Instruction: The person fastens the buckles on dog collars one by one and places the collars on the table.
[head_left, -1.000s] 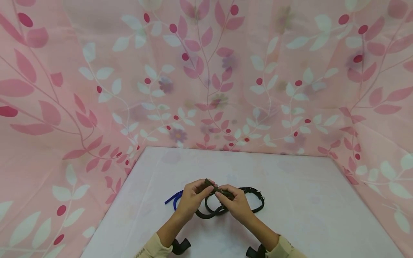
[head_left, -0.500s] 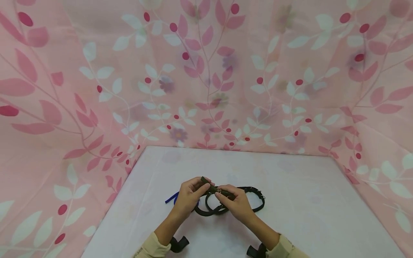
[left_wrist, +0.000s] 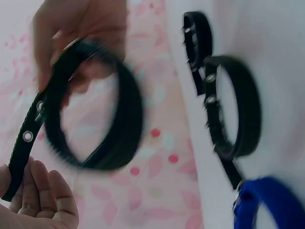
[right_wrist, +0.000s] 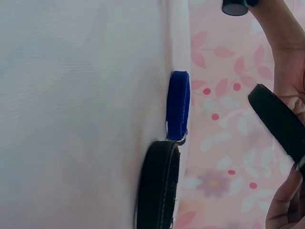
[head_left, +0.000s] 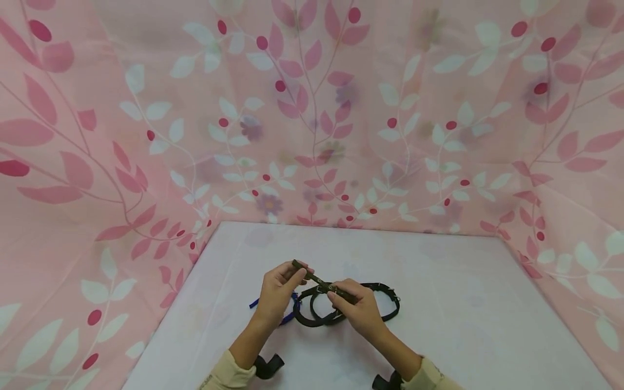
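A dark green collar [head_left: 317, 280] with metal eyelets is held above the table between both hands. My left hand [head_left: 274, 292] pinches its strap end between thumb and fingers. Around its buckle part the fingers of my right hand [head_left: 359, 309] are curled. In the left wrist view the collar loop [left_wrist: 129, 129] is blurred and hangs below the hands, and an eyelet shows on the taut strap. Under the hands lie a blue collar [left_wrist: 276, 195], another dark green collar [left_wrist: 248, 109] and a black collar [left_wrist: 206, 40], roughly in a row.
The white tabletop [head_left: 463, 298] stretches out around the collars. Pink floral cloth [head_left: 312, 135] walls the table at the back and both sides. A black camera mount sits at the left wrist [head_left: 269, 367], and another at the right wrist [head_left: 387, 381].
My left hand has moved left and slightly up with the strap end, so more strap shows between the hands. More of the blue collar is uncovered. My right hand has barely moved.
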The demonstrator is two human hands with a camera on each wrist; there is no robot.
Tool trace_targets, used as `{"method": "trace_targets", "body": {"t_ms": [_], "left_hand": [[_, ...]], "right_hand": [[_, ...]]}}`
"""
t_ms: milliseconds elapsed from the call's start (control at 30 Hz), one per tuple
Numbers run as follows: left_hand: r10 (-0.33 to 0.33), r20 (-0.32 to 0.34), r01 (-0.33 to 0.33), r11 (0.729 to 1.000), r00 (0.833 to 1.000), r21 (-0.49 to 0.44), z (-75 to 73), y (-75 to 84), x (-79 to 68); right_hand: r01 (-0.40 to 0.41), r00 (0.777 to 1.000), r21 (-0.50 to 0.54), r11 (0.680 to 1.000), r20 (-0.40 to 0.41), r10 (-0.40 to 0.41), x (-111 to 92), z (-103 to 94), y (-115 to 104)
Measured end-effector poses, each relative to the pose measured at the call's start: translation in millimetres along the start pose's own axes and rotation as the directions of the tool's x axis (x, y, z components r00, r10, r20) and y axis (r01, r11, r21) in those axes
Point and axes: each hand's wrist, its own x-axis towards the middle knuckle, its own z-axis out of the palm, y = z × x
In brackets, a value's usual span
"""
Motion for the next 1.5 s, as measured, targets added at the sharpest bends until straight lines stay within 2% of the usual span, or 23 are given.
{"method": "trace_targets", "body": {"t_ms": [100, 200, 367, 500, 633, 800, 900, 1200, 1500], "left_hand": [[0.028, -0.105, -0.032, 0.999, 0.994, -0.039, -10.6, 6.7, 4.5], [0.041, -0.142, -0.049, 0.997, 0.989, -0.060, -18.8, 12.1, 7.3], [0.022, -0.119, -0.029, 0.998, 0.993, -0.061, -21.5, 14.6, 8.2], [0.019, -0.143, -0.029, 0.998, 0.989, -0.063, -20.7, 14.4, 7.8], [0.039, -0.155, -0.047, 0.998, 0.987, -0.052, -20.6, 15.7, 8.7], [0.071, -0.151, -0.078, 0.996, 0.986, -0.040, -20.3, 18.4, 11.5], [0.080, -0.144, -0.086, 0.996, 0.986, -0.037, -20.4, 18.9, 12.8], [0.054, -0.143, -0.053, 0.999, 0.988, 0.009, -20.9, 13.2, 6.4], [0.075, -0.107, -0.071, 0.997, 0.991, 0.041, -21.8, 11.9, 7.6]], "right_hand": [[-0.008, 1.000, 0.002, 1.000, 0.002, 0.008, -2, -1.8, 3], [0.002, 1.000, -0.003, 1.000, 0.021, -0.001, -3, -3.5, 4], [0.010, 0.999, 0.004, 1.000, 0.030, -0.010, -3, -5.4, 6], [0.009, 0.999, -0.021, 1.000, 0.032, -0.008, -4, -6.1, 4], [0.032, 0.999, -0.054, 0.998, 0.020, -0.031, -2, -7.2, -9], [0.012, 1.000, -0.074, 0.997, 0.017, -0.011, -1, -8.0, -29], [-0.010, 1.000, -0.085, 0.996, 0.003, 0.010, -1, -7.4, -32], [-0.129, 0.991, -0.096, 0.987, 0.007, 0.130, -6, -6.9, -27], [-0.113, 0.994, -0.133, 0.985, -0.017, 0.112, -7, -8.6, -27]]}}
